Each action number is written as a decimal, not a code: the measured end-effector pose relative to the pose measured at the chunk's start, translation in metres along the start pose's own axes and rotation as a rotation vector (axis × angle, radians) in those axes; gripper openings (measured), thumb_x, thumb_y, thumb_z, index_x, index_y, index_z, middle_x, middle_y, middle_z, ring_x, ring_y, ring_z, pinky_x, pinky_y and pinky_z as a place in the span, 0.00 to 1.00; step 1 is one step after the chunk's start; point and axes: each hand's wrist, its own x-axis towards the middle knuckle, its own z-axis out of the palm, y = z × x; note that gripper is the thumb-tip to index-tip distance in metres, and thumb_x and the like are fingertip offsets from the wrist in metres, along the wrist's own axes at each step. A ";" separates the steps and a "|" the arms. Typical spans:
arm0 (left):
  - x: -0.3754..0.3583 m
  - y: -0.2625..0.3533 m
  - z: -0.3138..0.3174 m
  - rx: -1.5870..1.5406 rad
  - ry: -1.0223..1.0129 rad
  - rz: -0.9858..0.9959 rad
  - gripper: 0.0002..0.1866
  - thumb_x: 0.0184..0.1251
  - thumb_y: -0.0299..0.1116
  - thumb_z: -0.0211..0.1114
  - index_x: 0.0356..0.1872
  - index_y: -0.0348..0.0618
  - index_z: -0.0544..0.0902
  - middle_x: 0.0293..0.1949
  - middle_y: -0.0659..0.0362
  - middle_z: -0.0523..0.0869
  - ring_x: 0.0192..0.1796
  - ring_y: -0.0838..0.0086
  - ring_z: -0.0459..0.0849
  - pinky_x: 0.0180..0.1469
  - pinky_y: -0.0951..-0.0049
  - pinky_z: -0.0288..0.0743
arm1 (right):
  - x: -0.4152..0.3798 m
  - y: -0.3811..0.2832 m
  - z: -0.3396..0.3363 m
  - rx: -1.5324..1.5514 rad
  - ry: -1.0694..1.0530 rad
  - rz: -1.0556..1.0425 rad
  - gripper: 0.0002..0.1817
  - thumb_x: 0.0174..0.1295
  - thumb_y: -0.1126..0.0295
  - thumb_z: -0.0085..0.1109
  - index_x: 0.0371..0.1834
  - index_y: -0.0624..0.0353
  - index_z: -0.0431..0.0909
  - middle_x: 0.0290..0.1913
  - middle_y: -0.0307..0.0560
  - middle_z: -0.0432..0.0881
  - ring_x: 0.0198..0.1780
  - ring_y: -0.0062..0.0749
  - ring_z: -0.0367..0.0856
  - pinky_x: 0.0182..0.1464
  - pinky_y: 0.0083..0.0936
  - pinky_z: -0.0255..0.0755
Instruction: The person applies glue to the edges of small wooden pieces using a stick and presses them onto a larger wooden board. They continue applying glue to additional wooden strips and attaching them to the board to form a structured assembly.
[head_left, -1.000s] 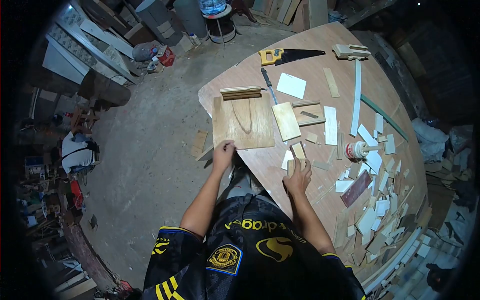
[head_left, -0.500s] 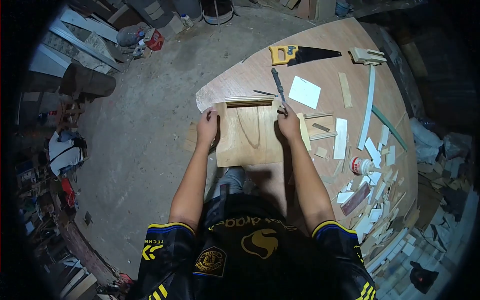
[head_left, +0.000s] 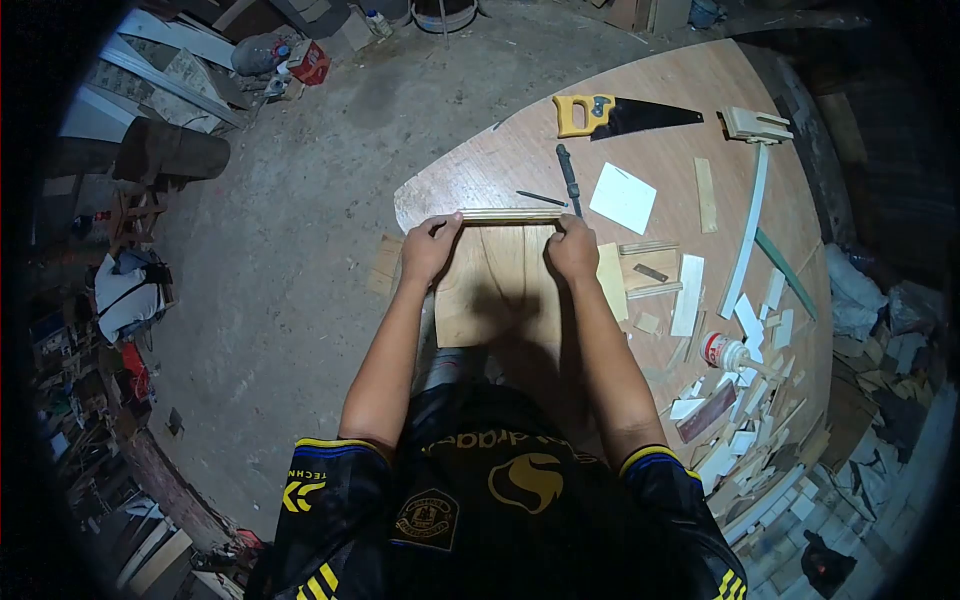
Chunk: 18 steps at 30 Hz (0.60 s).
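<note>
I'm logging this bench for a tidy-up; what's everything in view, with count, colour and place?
wooden board: 1, tan, bench's near edge, under both hands
wood strips: a stack, count unclear, pale, along the board's far edge, gripped at both ends
handsaw: 1, yellow handle, dark blade, far side of bench
chisel-like tool: 1, dark, just beyond the strips
white sheet: 1, white, right of the tool
glue bottle: 1, white, lying at right
offcuts: many, pale, heaped along the right edge
workbench: 1, brown plywood
left hand: 1, on the strips' left end
right hand: 1, on the strips' right end
</note>
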 end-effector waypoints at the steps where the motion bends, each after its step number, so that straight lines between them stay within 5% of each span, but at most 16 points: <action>1: -0.002 0.002 -0.001 -0.041 -0.007 0.028 0.28 0.64 0.59 0.61 0.47 0.42 0.86 0.42 0.46 0.88 0.47 0.59 0.86 0.53 0.67 0.76 | 0.001 0.001 0.001 0.000 -0.002 0.002 0.22 0.54 0.72 0.51 0.54 0.57 0.81 0.55 0.52 0.80 0.54 0.52 0.78 0.59 0.42 0.72; 18: -0.003 0.011 -0.008 -0.037 -0.052 0.039 0.29 0.63 0.62 0.60 0.43 0.43 0.88 0.37 0.41 0.87 0.44 0.51 0.87 0.51 0.62 0.76 | 0.000 -0.006 0.000 -0.059 -0.018 -0.001 0.19 0.52 0.72 0.51 0.47 0.58 0.84 0.49 0.54 0.84 0.46 0.58 0.81 0.52 0.47 0.76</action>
